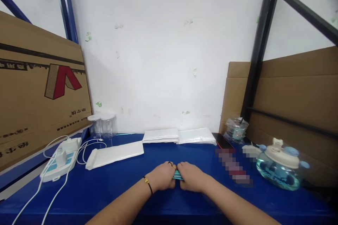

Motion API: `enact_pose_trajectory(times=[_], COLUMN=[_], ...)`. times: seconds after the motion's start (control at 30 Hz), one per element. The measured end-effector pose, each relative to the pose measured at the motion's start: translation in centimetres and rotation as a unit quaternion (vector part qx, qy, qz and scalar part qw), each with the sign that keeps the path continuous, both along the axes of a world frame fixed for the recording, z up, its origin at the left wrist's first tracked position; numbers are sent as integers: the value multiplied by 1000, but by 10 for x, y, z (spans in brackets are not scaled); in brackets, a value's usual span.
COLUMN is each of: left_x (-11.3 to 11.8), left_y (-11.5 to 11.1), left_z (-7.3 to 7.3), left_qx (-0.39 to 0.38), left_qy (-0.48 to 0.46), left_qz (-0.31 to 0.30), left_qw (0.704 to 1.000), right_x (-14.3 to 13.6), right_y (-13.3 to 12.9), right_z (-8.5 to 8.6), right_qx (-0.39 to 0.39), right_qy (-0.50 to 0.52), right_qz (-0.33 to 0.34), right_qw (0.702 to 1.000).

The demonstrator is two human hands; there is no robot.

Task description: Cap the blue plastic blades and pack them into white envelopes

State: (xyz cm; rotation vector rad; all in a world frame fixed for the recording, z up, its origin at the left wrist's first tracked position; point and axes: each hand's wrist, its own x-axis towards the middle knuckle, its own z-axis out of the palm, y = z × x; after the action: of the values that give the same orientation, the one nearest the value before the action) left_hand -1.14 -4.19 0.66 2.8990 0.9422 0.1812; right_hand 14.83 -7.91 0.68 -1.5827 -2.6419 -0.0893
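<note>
Left hand (165, 176) and right hand (192, 177) in the head view: both closed, knuckles nearly together, gripping a small stack of thin, flat teal pieces (178, 176) between them, over the blue tabletop (116, 191), nearer the person than the white, flat, glossy packets (161, 136). Stack reads as light and bendy, likely to slide layer on layer, not fragile; material hidden by fingers. Best hold: both ends, pinched through all layers, edges squared.
</note>
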Motion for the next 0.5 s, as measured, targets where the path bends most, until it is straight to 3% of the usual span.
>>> enact_pose_trajectory(times=[0.17,0.27,0.4,0.5], left_x=[-1,2,8,16], left_y=[-6,-4,-1,-2], left_z=[-8,-8,-1,3], left_qx=[-25,-55,-107,-130], left_qy=[-93,-166,-299,-395], left_qz=[48,74,85,94], left_qw=[994,982,945,905], right_x=[-2,-6,-14,-24], right_y=[1,1,5,7], right_z=[22,57,115,142], right_qx=[-17,-52,-42,4], right_qy=[-57,-102,-119,-21], right_qz=[-20,-10,-11,-9], right_qw=[998,993,992,1000])
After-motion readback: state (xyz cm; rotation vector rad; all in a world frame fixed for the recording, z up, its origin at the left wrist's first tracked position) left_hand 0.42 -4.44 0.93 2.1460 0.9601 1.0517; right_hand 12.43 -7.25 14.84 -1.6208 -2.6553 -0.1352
